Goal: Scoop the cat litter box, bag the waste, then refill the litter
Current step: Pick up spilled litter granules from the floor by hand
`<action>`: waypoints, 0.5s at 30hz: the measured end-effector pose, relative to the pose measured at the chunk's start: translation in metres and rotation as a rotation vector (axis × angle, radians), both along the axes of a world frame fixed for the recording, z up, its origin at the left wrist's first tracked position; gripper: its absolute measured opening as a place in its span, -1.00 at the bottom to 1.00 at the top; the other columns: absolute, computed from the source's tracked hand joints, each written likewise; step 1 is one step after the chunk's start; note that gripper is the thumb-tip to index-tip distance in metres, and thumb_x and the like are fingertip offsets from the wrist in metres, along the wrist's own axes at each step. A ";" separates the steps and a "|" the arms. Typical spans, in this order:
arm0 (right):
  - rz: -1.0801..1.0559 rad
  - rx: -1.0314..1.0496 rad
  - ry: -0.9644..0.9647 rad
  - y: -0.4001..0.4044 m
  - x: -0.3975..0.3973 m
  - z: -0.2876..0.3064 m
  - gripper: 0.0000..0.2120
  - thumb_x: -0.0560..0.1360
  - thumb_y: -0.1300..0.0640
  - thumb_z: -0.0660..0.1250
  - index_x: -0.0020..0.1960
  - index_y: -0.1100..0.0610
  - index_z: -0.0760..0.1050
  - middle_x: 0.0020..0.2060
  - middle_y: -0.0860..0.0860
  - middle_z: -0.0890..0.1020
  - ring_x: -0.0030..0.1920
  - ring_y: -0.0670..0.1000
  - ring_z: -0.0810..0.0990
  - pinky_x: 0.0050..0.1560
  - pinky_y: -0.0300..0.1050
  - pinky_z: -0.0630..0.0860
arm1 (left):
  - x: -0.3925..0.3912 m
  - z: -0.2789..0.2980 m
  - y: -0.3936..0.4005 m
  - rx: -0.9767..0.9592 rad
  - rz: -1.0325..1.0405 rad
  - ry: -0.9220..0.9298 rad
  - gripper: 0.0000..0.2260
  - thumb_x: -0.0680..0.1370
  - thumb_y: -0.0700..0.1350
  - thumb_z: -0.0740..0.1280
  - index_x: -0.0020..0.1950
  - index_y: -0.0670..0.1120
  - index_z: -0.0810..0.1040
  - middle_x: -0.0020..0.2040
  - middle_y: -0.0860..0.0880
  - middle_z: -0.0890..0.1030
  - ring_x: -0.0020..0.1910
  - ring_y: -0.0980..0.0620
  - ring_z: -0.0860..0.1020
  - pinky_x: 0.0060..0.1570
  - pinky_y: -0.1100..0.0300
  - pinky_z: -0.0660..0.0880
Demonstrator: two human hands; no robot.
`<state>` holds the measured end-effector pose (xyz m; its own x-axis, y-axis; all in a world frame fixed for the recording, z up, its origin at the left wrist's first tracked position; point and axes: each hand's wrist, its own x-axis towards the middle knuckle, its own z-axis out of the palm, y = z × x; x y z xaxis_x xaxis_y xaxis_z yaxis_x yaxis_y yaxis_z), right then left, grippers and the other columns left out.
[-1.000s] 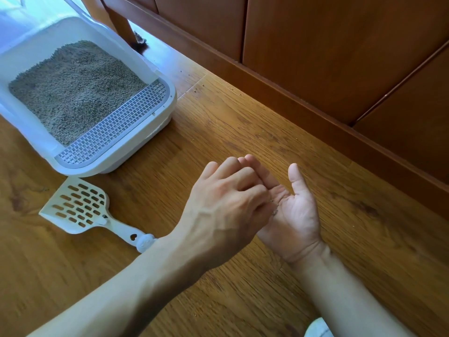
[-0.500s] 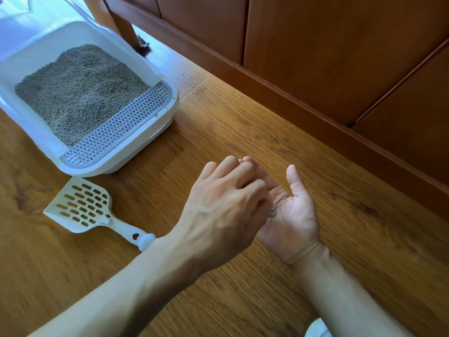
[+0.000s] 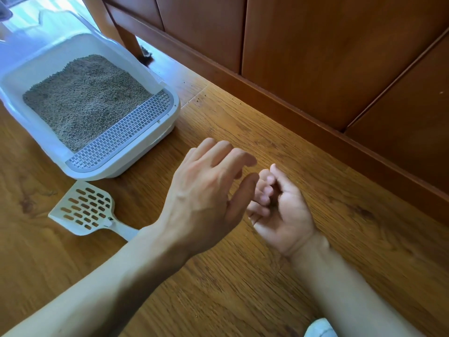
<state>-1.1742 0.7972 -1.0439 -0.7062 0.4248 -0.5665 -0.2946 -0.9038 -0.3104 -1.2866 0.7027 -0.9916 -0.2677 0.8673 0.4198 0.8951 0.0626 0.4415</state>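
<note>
The white litter box (image 3: 148,152) stands on the wooden floor at the upper left, holding grey-brown litter (image 3: 85,100) behind a grey grate step (image 3: 121,137). A white slotted scoop (image 3: 85,210) lies flat on the floor just in front of the box, untouched. My left hand (image 3: 209,198) hovers over the floor with relaxed, spread fingers and holds nothing. Beside it, my right hand (image 3: 279,210) is palm up with its fingers curled over the palm, where a small dark patch of litter grains shows. The two hands are slightly apart.
A wooden cabinet (image 3: 340,57) with a baseboard runs diagonally along the right. A wooden furniture leg (image 3: 131,42) stands behind the box. Stray litter grains (image 3: 198,99) dot the floor near the box's far corner. A white object (image 3: 319,328) pokes in at the bottom edge.
My left hand lifted off my right palm and moved left, its fingers spreading. My right hand's fingers curled shut over the grains in its palm. The view shifted, so the box appears lower.
</note>
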 end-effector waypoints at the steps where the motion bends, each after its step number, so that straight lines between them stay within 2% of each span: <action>1: 0.011 0.003 0.001 0.002 -0.001 0.003 -0.59 0.65 -0.08 0.09 -0.34 0.04 0.30 -0.51 -0.09 0.28 -0.55 -0.14 0.27 -0.53 -0.31 0.13 | -0.003 0.002 -0.001 0.002 0.007 0.003 -0.84 0.60 -0.06 0.32 0.06 -0.13 0.61 -0.17 0.02 0.53 -0.16 -0.02 0.47 -0.16 -0.02 0.46; 4: 0.088 0.071 0.033 0.009 -0.004 0.015 -0.57 0.63 -0.08 0.10 -0.37 0.02 0.17 -0.52 -0.09 0.17 -0.56 -0.13 0.09 -0.58 -0.28 -0.01 | -0.015 0.007 -0.003 -0.010 0.034 0.019 -0.84 0.60 -0.05 0.31 0.05 -0.12 0.59 -0.18 0.05 0.52 -0.17 0.00 0.46 -0.14 -0.01 0.47; 7: 0.182 0.296 -0.038 0.018 -0.010 0.033 -0.56 0.63 -0.05 0.13 -0.36 0.03 0.07 -0.52 -0.07 0.10 -0.53 -0.10 0.00 -0.56 -0.24 -0.06 | -0.036 0.012 -0.001 -0.136 0.064 0.081 -0.77 0.60 0.07 0.25 0.05 -0.05 0.57 -0.15 0.08 0.52 -0.12 0.00 0.47 -0.09 -0.03 0.48; 9: 0.268 0.530 -0.144 0.027 -0.018 0.050 -0.55 0.63 -0.02 0.16 -0.35 0.03 0.05 -0.51 -0.05 0.09 -0.53 -0.08 0.01 -0.49 -0.20 -0.07 | -0.055 0.018 0.006 -0.229 0.085 0.157 -0.71 0.59 0.16 0.18 0.06 0.00 0.55 -0.13 0.09 0.52 -0.08 0.00 0.46 -0.06 -0.02 0.49; 12: 0.417 0.873 -0.315 0.039 -0.031 0.092 -0.53 0.65 0.02 0.17 -0.40 0.04 0.13 -0.53 -0.04 0.13 -0.54 -0.06 0.07 -0.45 -0.15 -0.05 | -0.078 0.042 0.018 -0.318 0.113 0.225 -0.66 0.58 0.22 0.12 0.08 0.02 0.53 -0.11 0.07 0.52 -0.05 -0.03 0.48 -0.04 0.01 0.50; 15: 0.549 1.125 -0.411 0.047 -0.040 0.158 -0.48 0.66 0.00 0.15 -0.41 0.20 0.16 -0.51 0.06 0.16 -0.54 0.02 0.11 -0.50 -0.13 0.07 | -0.088 0.092 0.024 -0.403 0.153 0.221 -0.61 0.58 0.26 0.06 0.09 0.05 0.53 -0.07 0.06 0.55 0.00 -0.04 0.50 0.00 -0.02 0.50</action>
<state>-1.2143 0.8445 -0.8863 -0.7987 0.5172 -0.3075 0.3214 -0.0652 -0.9447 -1.3749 0.7267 -0.8999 -0.3471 0.9301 0.1199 0.9319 0.3277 0.1555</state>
